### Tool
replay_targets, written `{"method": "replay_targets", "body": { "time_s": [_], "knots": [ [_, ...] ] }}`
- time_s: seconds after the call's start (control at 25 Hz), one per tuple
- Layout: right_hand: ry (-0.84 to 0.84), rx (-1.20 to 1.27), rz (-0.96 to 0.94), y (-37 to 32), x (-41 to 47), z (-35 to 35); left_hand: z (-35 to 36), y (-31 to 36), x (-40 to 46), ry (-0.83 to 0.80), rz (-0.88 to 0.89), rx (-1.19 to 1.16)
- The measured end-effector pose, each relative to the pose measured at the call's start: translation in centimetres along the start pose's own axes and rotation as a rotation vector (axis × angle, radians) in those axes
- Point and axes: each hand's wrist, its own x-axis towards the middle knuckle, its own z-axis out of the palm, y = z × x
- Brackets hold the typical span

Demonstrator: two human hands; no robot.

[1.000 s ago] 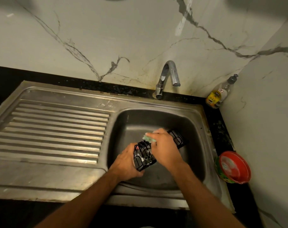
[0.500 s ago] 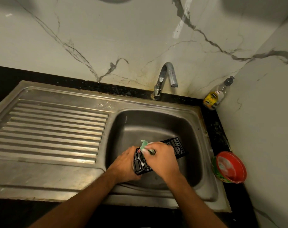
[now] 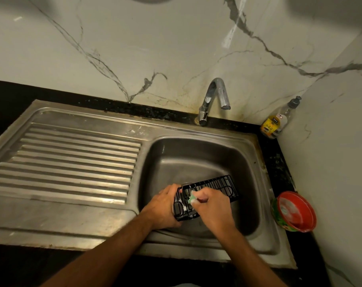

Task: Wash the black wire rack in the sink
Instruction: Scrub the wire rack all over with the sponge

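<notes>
Black wire rack (image 3: 215, 188) sits low inside the basin of a stainless steel sink (image 3: 198, 162), held above the basin floor and tilted, its far end angling up and to the right. The person's left hand (image 3: 165, 206) grips the near left end of the rack, fingers curled round its edge, so the rack stretches away to the right of that hand. The right hand (image 3: 212, 206) lies over the middle of the rack, fingers closed round a small green sponge (image 3: 191, 198) that is pressed against the wires; white suds show on the wires just beside it. Both bare forearms reach in from the bottom of the view. To the left of the basin runs the ribbed draining board (image 3: 72, 160) of the same sink. A curved chrome tap (image 3: 214, 100) stands behind the basin against a white marble-patterned wall, its spout pointing down over the basin. In the right back corner, on the black counter, stands a clear bottle (image 3: 276, 121) with a yellow label. Nearer, at the right of the sink, a red-rimmed tub (image 3: 294, 212) rests tilted on the counter.
</notes>
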Motion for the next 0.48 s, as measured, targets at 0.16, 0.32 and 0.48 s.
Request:
{"method": "replay_targets", "body": {
  "time_s": [0.16, 0.32, 0.48],
  "knots": [
    [0.026, 0.028, -0.102, -1.4, 0.8, -0.4, 0.1, -0.1, 0.1, -0.009, -0.001, 0.035],
    [-0.032, -0.161, -0.444, -0.7, 0.8, -0.6, 0.2, 0.2, -0.1, -0.044, 0.033, 0.076],
    [-0.097, -0.255, -0.654, 1.5, -1.0, -1.9, 0.4, -0.2, 0.2, -0.025, 0.013, 0.020]
  ]
}}
